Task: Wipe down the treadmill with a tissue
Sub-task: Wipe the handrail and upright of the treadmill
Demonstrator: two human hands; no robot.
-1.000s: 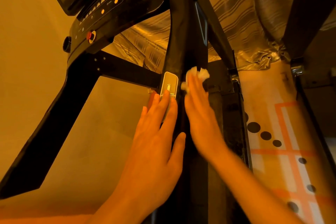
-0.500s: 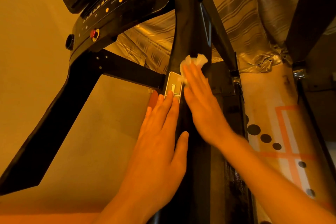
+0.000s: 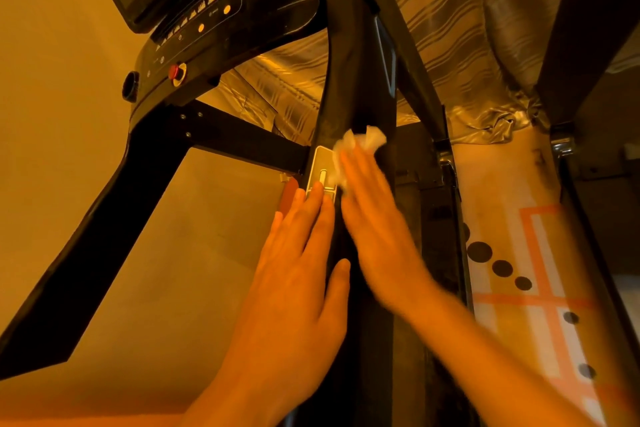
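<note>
Amber light washes a plain tan wall [image 3: 69, 45] on the left and a striped, shiny curtain [image 3: 450, 10] behind, while a pale floor mat [image 3: 519, 253] with orange lines and black dots lies to the right. Between them rises the black treadmill [image 3: 356, 80], seen from low down. Its console [image 3: 197, 17] leans overhead with small lit symbols and a red button [image 3: 176, 72] near its lower edge. On the dark arm running down from the console sits a silver plate [image 3: 320, 163]. The crumpled white tissue [image 3: 360, 140] lies against that arm, just beside and partly over the plate's upper right edge. It is pinned there under the right hand [image 3: 374, 218], whose fingers [image 3: 356, 166] are stretched out straight and flat over it rather than curled round it; this hand is blurred. The left hand [image 3: 298, 281] rests palm-down on the same arm just beside the right one. Its fingers [image 3: 313, 204] are straight and close together with the tips touching the plate's lower end, the thumb is spread toward the right hand, and it holds nothing.
</note>
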